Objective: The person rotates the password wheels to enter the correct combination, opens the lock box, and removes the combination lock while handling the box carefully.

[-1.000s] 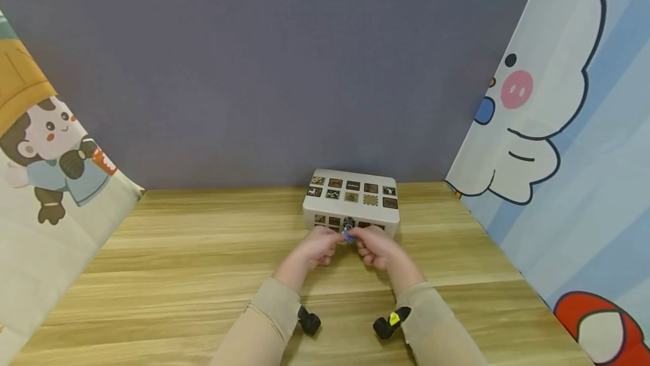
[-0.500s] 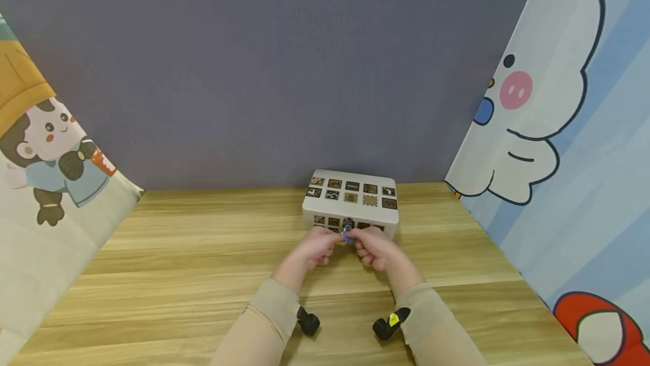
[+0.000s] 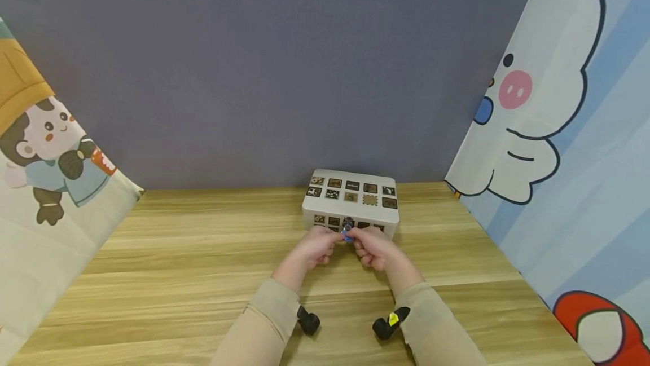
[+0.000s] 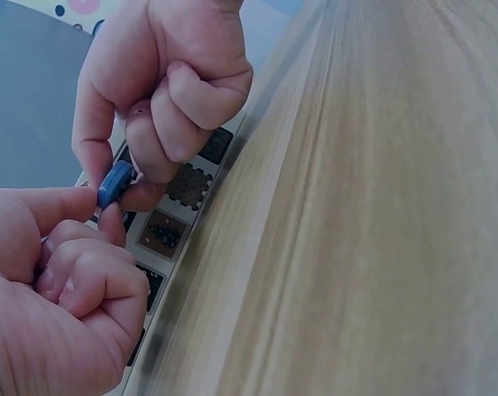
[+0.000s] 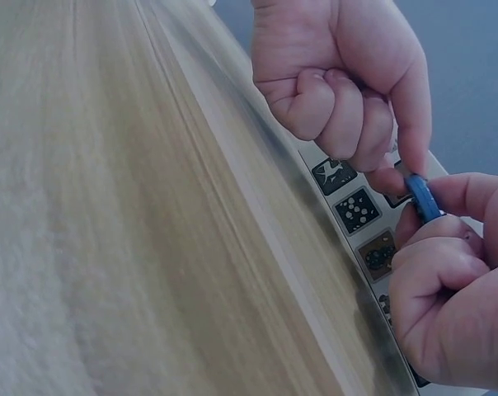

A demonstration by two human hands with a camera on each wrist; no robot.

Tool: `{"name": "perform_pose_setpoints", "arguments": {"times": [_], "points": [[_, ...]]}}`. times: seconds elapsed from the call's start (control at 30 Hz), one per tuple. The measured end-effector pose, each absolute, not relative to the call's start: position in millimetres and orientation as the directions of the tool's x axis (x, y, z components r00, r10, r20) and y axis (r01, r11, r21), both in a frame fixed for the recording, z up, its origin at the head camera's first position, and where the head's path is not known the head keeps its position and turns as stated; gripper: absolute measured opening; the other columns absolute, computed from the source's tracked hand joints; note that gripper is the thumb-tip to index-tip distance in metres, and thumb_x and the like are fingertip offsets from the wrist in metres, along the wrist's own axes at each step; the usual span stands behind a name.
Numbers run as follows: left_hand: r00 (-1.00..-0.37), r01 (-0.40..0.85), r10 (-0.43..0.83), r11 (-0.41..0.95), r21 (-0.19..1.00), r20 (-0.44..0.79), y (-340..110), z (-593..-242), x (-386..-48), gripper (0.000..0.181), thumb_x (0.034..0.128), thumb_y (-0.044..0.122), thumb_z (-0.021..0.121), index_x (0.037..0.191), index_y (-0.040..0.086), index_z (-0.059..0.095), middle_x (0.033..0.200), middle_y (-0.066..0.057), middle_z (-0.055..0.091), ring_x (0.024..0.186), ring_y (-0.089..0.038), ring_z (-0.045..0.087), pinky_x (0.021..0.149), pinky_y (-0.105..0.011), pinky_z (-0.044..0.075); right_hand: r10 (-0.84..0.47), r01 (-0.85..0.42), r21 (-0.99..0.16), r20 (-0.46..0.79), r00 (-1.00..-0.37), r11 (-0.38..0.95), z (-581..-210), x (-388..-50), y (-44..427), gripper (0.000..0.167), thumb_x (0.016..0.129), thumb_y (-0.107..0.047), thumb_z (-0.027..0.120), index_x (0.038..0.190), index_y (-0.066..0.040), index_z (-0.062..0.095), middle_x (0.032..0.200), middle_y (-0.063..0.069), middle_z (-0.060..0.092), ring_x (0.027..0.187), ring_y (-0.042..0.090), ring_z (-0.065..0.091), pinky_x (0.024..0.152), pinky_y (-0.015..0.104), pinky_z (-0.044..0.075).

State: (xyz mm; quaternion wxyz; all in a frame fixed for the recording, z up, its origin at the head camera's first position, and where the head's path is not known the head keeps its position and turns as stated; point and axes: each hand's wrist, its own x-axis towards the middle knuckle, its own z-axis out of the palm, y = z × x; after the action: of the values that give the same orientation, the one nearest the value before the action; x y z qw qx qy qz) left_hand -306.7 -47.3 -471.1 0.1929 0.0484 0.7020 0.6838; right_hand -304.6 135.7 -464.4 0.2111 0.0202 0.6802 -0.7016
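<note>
Blue padlock [image 4: 115, 183], so it appears: left of centre in the left-wrist frame, lower centre in the head frame; listed from where I stand, near to far

Beige sleeves [image 3: 276, 307], two, bottom of the head frame, each carrying a black wrist camera [image 3: 308, 321]

Wood-grain table [image 3: 203, 276], across the lower half; likely hard enough to mark a dropped lock

Left hand [image 3: 315, 245], lower centre: thumb and forefinger pinching one side of the padlock, other fingers curled in

Right hand [image 3: 378, 245], a little further right: matching pinch on the opposite side, other fingers curled likewise

Hazard one: a small piece held by digit tips alone; a slack or uneven squeeze could, I judge, make it skid away

Hazard two: shackle crowded by both hands; whether it passes through the metal latch [image 3: 348, 223] I cannot tell, and a twist at a poor angle could jam or strain either part

Pale box [image 3: 350, 210], centre, lid down, printed with small pictures: neither hand visibly braces it, so a tug might drag or tip it

Grey backdrop [image 3: 284, 73], upper frame, near the box's rear; a hard push could knock the box against it
</note>
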Motion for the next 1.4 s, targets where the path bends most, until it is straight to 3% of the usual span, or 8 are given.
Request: {"name": "perform_pose_setpoints", "arguments": {"times": [0.43,1.4], "points": [[-0.915,-0.205,0.345,0.045,0.978,-0.208,-47.8,-470.4,-306.7,0.033,0.0995,0.015,0.061,0.113,-0.015,0.063,0.053,0.009,0.032,0.045,-0.005,0.027,0.041,-0.019,0.026,-0.276,0.321,-0.947,-0.312,-0.909,0.012,-464.2,-304.2,134.1,0.028,0.095,-0.021,0.062,0.071,-0.009,0.053,0.053,-0.006,0.033,0.044,0.005,0.023,0.039,0.019,0.021],[-0.921,-0.195,0.33,0.065,0.979,-0.205,-49.0,-466.2,-304.0,0.026,0.0993,0.015,0.062,0.109,-0.008,0.069,0.053,0.009,0.032,0.045,-0.005,0.029,0.042,-0.019,0.028,-0.269,0.323,-0.945,-0.325,-0.907,0.055,-464.1,-304.6,135.6,0.036,0.097,-0.026,0.062,0.067,-0.012,0.05,0.054,-0.006,0.034,0.044,0.006,0.024,0.039,0.02,0.022]]}}
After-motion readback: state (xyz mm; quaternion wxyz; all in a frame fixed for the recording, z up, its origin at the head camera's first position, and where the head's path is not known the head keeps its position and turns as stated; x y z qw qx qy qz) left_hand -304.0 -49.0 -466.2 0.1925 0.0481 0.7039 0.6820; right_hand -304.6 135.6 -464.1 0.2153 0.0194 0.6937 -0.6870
